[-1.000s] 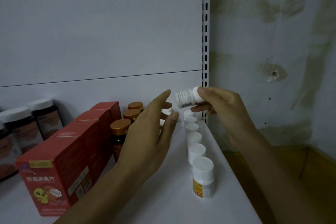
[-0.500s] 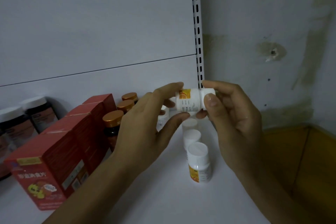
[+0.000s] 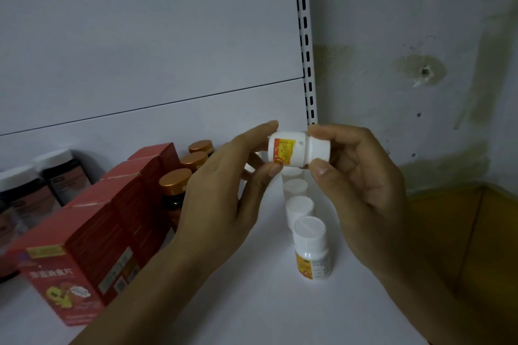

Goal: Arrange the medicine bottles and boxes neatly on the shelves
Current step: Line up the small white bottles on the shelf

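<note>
- The left hand (image 3: 224,190) and the right hand (image 3: 361,176) are together pinching a small white pill bottle (image 3: 298,152), lying sideways above the shelf (image 3: 252,302).
- A row of white-capped bottles (image 3: 304,221) is standing below it.

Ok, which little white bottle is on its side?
The bottle held by left hand and right hand, cap pointing right; the others stand upright on the shelf.

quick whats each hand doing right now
Left hand: pinches the label end of the small white bottle, which lies sideways in the air.
Right hand: pinches the cap end of the same bottle.
</note>
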A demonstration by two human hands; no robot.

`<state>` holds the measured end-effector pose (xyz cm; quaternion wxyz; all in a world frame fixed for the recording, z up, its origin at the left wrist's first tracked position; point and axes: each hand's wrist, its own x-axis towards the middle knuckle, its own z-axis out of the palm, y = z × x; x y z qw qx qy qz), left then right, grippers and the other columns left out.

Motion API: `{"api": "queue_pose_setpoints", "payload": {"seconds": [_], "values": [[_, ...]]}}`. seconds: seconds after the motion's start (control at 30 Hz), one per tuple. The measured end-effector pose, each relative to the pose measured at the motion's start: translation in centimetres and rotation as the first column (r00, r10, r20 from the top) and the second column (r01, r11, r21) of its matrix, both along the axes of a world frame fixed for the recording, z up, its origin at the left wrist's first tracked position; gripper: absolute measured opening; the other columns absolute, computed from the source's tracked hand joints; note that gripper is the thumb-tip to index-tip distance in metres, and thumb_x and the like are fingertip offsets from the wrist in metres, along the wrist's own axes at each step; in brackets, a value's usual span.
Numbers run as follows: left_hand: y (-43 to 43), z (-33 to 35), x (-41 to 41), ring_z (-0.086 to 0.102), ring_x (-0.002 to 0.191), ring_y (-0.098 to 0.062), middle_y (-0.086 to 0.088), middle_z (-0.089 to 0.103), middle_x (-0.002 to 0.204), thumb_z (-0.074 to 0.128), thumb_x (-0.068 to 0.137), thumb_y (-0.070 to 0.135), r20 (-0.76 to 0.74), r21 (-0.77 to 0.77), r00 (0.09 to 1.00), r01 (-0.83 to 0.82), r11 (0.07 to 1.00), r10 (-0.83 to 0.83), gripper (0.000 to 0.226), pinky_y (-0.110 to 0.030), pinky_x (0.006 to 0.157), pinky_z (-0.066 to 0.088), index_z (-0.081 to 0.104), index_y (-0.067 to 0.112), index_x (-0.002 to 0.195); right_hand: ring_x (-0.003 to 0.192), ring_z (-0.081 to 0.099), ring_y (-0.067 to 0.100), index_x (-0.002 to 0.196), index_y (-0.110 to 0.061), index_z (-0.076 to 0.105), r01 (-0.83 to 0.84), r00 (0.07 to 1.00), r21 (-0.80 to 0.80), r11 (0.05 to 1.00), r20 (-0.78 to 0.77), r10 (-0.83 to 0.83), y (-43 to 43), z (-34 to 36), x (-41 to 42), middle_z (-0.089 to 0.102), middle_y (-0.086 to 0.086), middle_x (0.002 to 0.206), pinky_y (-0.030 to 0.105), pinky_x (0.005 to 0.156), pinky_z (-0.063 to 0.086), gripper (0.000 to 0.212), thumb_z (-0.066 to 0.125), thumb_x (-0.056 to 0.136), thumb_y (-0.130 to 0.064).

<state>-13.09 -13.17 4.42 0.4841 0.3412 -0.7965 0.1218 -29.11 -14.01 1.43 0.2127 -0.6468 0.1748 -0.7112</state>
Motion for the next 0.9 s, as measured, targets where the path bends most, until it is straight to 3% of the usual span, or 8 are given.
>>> {"api": "queue_pose_setpoints", "payload": {"seconds": [0.17, 0.37, 0.5, 0.63, 0.7, 0.8, 0.9], "values": [[0.0, -0.3, -0.1, 0.058, 0.095, -0.007, 0.006, 0.059, 0.113, 0.051, 0.091, 0.023, 0.024, -0.056, 1.0, 0.015, 0.998, -0.014, 0.037, -0.022, 0.078, 0.052, 0.044, 0.02, 0.127, 0.096, 0.066, 0.019, 0.111, -0.031, 0.056, 0.032, 0.999, 0.023, 0.999, -0.02, -0.032, 0.2, 0.0, -0.1, 0.067, -0.01, 0.105, 0.031, 0.076, 0.057, 0.029, 0.059, 0.084, -0.024], [0.5, 0.1, -0.2, 0.06, 0.102, -0.015, 0.003, 0.054, 0.125, 0.05, 0.094, 0.02, 0.045, -0.129, 0.999, 0.031, 0.991, -0.026, 0.032, -0.027, 0.082, 0.052, 0.046, 0.017, 0.125, 0.099, 0.066, 0.018, 0.114, -0.025, 0.057, 0.092, 0.994, -0.027, 0.995, -0.056, -0.094, 0.3, 0.4, 0.0, 0.066, -0.008, 0.106, 0.035, 0.078, 0.057, 0.031, 0.063, 0.084, -0.023], [1.6, 1.2, -0.5, 0.062, 0.098, -0.013, -0.001, 0.054, 0.132, 0.05, 0.095, 0.026, 0.022, -0.091, 0.989, 0.145, 0.985, -0.144, 0.033, -0.018, 0.079, 0.049, 0.046, 0.015, 0.126, 0.108, 0.057, 0.007, 0.114, -0.014, 0.055, 0.329, 0.922, -0.247, 0.911, -0.122, -0.366, 1.6, 1.2, -0.8, 0.059, -0.006, 0.11, 0.019, 0.089, 0.046, 0.028, 0.06, 0.087, -0.016], [3.5, 1.1, -1.6, 0.059, 0.111, -0.016, -0.006, 0.054, 0.134, 0.059, 0.09, 0.027, 0.023, -0.082, 0.964, 0.266, 0.96, -0.265, 0.042, -0.017, 0.079, 0.051, 0.046, 0.015, 0.128, 0.105, 0.055, 0.01, 0.111, -0.009, 0.059, 0.489, 0.804, -0.307, 0.816, -0.204, -0.558, 5.3, 2.3, -2.2, 0.058, 0.0, 0.11, 0.013, 0.094, 0.041, 0.026, 0.06, 0.086, -0.016], [4.4, 2.2, -2.8, 0.058, 0.108, -0.013, -0.004, 0.057, 0.127, 0.057, 0.09, 0.037, 0.019, -0.041, 0.948, 0.318, 0.947, -0.318, 0.04, -0.017, 0.077, 0.051, 0.05, 0.017, 0.125, 0.105, 0.057, 0.007, 0.113, -0.014, 0.056, 0.522, 0.774, -0.279, 0.806, -0.244, -0.585, 7.8, 2.7, -2.8, 0.057, -0.007, 0.112, 0.015, 0.089, 0.045, 0.029, 0.061, 0.086, -0.021], [6.7, 3.6, -4.3, 0.059, 0.087, -0.007, 0.007, 0.062, 0.101, 0.051, 0.072, 0.076, -0.162, 0.203, 0.919, 0.386, 0.9, -0.358, 0.06, -0.029, 0.079, 0.054, 0.057, 0.028, 0.108, 0.097, 0.065, 0.009, 0.115, -0.037, 0.059, 0.53, 0.829, -0.092, 0.843, -0.15, -0.538, 12.9, 2.4, -2.5, 0.062, -0.021, 0.11, 0.025, 0.076, 0.055, 0.028, 0.06, 0.087, -0.04], [10.6, 2.1, -4.9, 0.06, 0.091, -0.009, 0.004, 0.059, 0.105, 0.059, 0.085, 0.04, -0.076, 0.102, 0.783, 0.623, 0.776, -0.618, 0.041, -0.024, 0.071, 0.053, 0.054, 0.023, 0.122, 0.072, 0.068, 0.011, 0.106, -0.038, 0.066, 0.51, 0.859, 0.075, 0.857, 0.003, -0.511, 19.1, 1.4, -1.0, 0.07, -0.011, 0.096, 0.022, 0.061, 0.056, 0.026, 0.06, 0.084, -0.051]]}}
